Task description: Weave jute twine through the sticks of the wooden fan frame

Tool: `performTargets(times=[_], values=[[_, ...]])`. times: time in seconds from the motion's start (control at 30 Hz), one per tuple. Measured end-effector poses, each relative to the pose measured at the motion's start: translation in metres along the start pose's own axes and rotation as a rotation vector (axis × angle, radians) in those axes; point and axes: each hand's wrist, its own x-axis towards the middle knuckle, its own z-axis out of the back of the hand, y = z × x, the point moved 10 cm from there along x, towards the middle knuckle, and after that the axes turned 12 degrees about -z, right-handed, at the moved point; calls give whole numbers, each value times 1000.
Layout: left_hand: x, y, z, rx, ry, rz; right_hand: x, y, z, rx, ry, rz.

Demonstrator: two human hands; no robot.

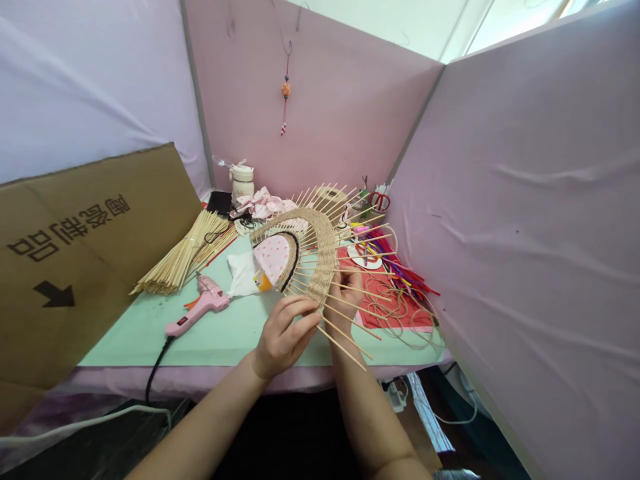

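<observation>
A half-round woven fan [326,250] of tan twine on thin bamboo sticks is held up over the table, its bare stick ends fanning out to the right. At its inner side sits a pink dotted semicircle [273,259] with a dark border. My left hand [289,332] is closed on the fan's lower end, fingertips against the weave and the lowest sticks. Behind the sticks, my right hand [346,293] has curled fingers close to the outer woven edge; what they pinch is hidden. Loose twine [395,307] lies in loops right of that hand.
A pink glue gun [200,311] lies at left, near a bundle of bamboo sticks [175,261] and a cardboard sheet [95,267]. Red cloth [415,317] and colourful pipe cleaners [407,270] lie at right. Red-handled scissors [380,201] and a white bottle [243,183] stand behind.
</observation>
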Motion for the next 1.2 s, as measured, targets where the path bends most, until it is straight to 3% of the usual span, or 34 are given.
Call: performTargets(times=[0.17, 0.47, 0.77, 0.97, 1.2], values=[[-1, 1, -7, 9, 15, -4, -4, -4, -7, 91, 16, -2], [-4, 4, -10, 50, 24, 22, -8, -4, -10, 50, 33, -23], [-4, 11, -7, 85, 5, 37, -7, -10, -6, 56, 15, -9], [-2, 8, -1, 146, -60, 38, -8, -14, -11, 179, 84, -102], [0, 4, 6, 180, -108, 36, -11, -8, -3, 132, 61, -57]])
